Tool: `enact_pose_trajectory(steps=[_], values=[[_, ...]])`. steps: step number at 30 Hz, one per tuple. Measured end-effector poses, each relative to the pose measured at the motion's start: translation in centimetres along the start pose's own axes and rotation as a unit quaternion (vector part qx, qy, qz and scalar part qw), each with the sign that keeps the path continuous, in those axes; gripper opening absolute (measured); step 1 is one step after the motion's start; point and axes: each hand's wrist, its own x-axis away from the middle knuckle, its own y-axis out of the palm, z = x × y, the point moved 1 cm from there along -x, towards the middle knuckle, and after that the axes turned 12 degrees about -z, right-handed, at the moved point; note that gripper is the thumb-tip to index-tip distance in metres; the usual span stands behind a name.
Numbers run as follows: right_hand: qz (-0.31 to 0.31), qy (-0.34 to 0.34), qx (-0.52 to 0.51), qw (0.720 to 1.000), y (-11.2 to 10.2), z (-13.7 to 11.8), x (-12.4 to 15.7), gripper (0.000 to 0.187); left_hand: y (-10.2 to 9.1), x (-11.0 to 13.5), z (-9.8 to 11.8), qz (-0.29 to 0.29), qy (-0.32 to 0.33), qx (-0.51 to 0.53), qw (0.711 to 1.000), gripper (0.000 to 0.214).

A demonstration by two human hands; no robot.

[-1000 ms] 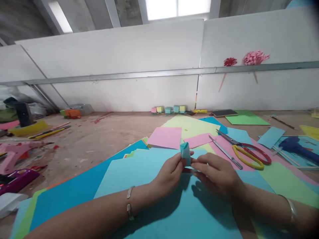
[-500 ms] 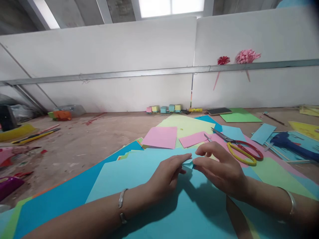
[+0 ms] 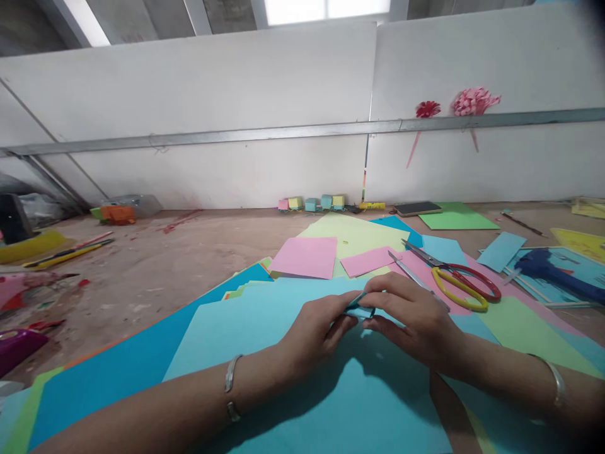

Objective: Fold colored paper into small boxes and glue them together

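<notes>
Between my two hands is a small folded piece of blue paper [image 3: 360,311], partly hidden by the fingers. My left hand [image 3: 317,329] pinches its left side, thumb below and fingers above. On its right side, my right hand [image 3: 410,310] closes thumb and fingertips on the same piece. Both hands are just above a large light-blue sheet [image 3: 255,309], which lies on a stack of coloured paper. Right beside my right hand are a slim metal craft knife or tweezers [image 3: 416,277], partly covered, and scissors [image 3: 460,287] with red and yellow handles.
Pink paper pieces [image 3: 305,257] lie beyond my hands. Small paper blocks [image 3: 311,204] line the wall beside a dark phone [image 3: 417,209]. A blue glue gun [image 3: 562,274] rests at right, a pink one [image 3: 28,290] at left. Paper flowers [image 3: 474,101] hang on the rail.
My right hand has come down and inward, its fingers closing on the folded blue paper. My left thumb now presses under it. The view has shifted slightly.
</notes>
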Motion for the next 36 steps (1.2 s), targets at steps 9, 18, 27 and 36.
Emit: enact_pose_trajectory(steps=[9,18,27,36], values=[[0.015,0.021,-0.028,0.999,0.8,-0.3,0.3,0.019,0.2,0.0,0.4,-0.007,-0.040,0.007,0.999,0.033],[0.033,0.005,0.063,0.997,1.0,0.0,0.2,0.019,0.6,0.1,1.0,-0.003,-0.110,0.145,0.983,0.036],[0.065,0.121,-0.051,0.989,0.7,-0.4,0.3,0.015,1.2,0.3,1.0,0.030,-0.127,0.267,0.955,0.036],[0.068,0.173,-0.172,0.968,0.4,-0.3,0.2,0.013,0.7,0.0,1.6,0.035,-0.133,0.306,0.942,0.038]])
